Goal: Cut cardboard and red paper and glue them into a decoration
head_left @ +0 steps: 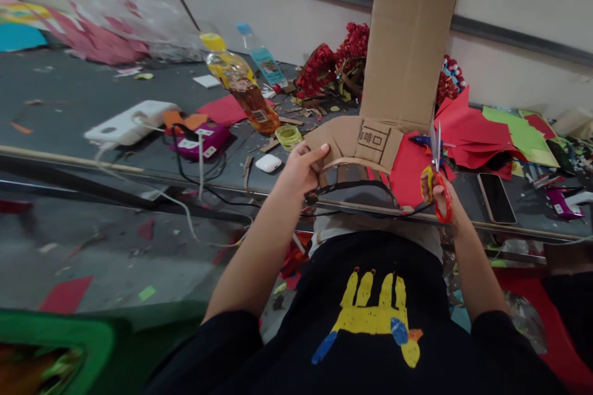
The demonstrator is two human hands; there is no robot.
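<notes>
My left hand (303, 166) pinches the left end of a curved cardboard piece (346, 137) with printed characters, held just over the table's front edge. My right hand (440, 190) has its fingers in the handles of red and yellow scissors (436, 151), whose blades point up and look slightly parted, to the right of the cardboard. Behind the curved piece a tall cardboard panel (407, 37) stands upright. Red paper (407, 176) lies between the cardboard and the scissors. A black cable crosses below the curved piece.
Left on the table (46, 99) are a white power strip (132, 122), a purple box (202, 141) and a tilted tea bottle (245, 92). A white earphone case (268, 164) lies near my left hand. A phone (496, 199) lies at right. A green bin (99, 333) stands lower left.
</notes>
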